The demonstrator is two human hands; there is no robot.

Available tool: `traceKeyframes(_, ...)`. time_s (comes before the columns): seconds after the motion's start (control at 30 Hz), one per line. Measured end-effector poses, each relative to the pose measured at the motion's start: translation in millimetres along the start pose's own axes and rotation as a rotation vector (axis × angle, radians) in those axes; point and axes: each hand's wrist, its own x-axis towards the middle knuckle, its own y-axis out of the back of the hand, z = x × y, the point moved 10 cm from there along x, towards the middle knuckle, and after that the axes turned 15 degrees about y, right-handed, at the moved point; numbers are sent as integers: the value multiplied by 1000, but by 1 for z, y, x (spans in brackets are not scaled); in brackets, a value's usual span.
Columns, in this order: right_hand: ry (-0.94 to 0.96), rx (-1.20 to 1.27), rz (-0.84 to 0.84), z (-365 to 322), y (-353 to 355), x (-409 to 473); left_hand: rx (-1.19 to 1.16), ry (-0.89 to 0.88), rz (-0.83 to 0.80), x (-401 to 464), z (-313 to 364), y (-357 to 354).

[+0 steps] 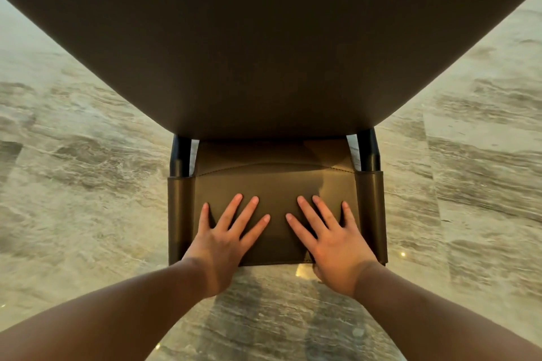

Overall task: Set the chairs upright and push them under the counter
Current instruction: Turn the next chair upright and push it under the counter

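My left hand (223,239) and right hand (331,239) lie flat on the back of the chair's backrest (275,184), fingers spread and straight — each grip released, pressing rather than clasping. The chair (275,155) stands upright on the marble floor (73,155), its seat already gone from sight beneath the dark bench (264,38) that fills the top of the view; only the backrest and its two black posts (180,155) show.

The backrest looks like a stitched leather or leatherette sling drawn over a frame, so I judge the middle will give a little under my palms while the posts stay stiff. The smooth covering may let my palms slide. The chair is probably moderately heavy, and on this polished floor the legs should glide — perhaps skewing if I push unevenly. The firmer purchase, I think, is out at the sleeved edges over the posts.
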Motion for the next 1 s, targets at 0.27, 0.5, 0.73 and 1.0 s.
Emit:
traceKeyframes(0.27,-96,56,3,9,-5,-12,-47,-3,-64,-7,-3,3)
traceKeyframes(0.5,-62,43,-56,4,10,-24,-70,-45,-62,-23,-8,25)
traceKeyframes(0.73,70,38,-59,-5,88,-54,-87,-255,70,-61,-20,90)
traceKeyframes(1.0,95,-108,234,-8,240,-110,-139,-309,438,-115,-68,230)
